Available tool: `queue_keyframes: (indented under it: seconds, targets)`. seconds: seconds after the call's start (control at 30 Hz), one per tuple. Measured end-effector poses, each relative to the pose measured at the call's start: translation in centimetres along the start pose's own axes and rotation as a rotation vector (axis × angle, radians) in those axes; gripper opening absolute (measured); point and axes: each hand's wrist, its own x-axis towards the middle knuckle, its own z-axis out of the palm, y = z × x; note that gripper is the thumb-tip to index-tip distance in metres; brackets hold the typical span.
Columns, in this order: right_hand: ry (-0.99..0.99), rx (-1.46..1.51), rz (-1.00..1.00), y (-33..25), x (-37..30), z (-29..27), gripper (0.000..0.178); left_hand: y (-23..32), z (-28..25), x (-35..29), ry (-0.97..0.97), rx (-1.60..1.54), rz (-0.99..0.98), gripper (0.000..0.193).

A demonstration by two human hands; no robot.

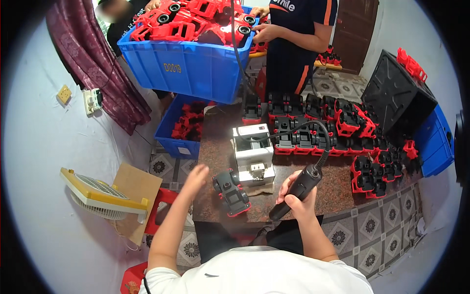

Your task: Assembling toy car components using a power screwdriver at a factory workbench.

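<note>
My right hand [304,197] grips a black electric screwdriver [299,191], its cord rising from the upper end and looping back over the table. My left hand [197,179], slightly blurred, hovers at the table's left edge with nothing in it, its fingers loosely extended. Just right of that hand lies a toy car chassis [231,192], black underside up with red edges, apart from my fingers. Behind the chassis stands a white screw feeder [253,154] with a small metal outlet at its front.
Rows of red-and-black toy cars [303,134] fill the table's back right. Two people hold a blue crate [183,68] heaped with red car bodies across the table. Another blue crate [169,132] sits below. A yellow fan [105,196] stands left; a black crate [399,93] stands right.
</note>
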Motion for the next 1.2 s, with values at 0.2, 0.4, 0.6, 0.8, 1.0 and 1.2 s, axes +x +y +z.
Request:
queue_keyframes:
  seconds: [0.2,0.4,0.6,0.8,1.0,1.2]
  targets:
    - [0.025,0.045,0.066,-0.3,-1.4,-2.1,0.042,6.4,2.7,13.1,-0.056,0.217,0.039,0.038]
    - [0.109,0.072,0.155,-1.1,-1.0,-2.5,0.041,9.1,9.9,27.3,0.018,0.029,-0.178,0.074]
    - [0.152,-0.039,0.147,-1.9,-1.1,-2.2,0.042,10.6,16.2,27.9,-0.307,-0.052,-0.141,0.029]
    - [0.091,-0.018,0.206,-0.2,-0.6,-2.0,0.043,4.5,12.2,34.6,-0.187,-0.301,-0.160,0.022]
    - [0.065,0.010,0.159,-0.4,-0.8,-2.1,0.042,6.3,6.6,26.4,-0.044,-0.065,0.014,0.028]
    - [0.025,0.023,0.168,0.0,-1.2,-1.8,0.044,7.6,-1.9,17.3,-0.031,0.162,0.015,0.045]
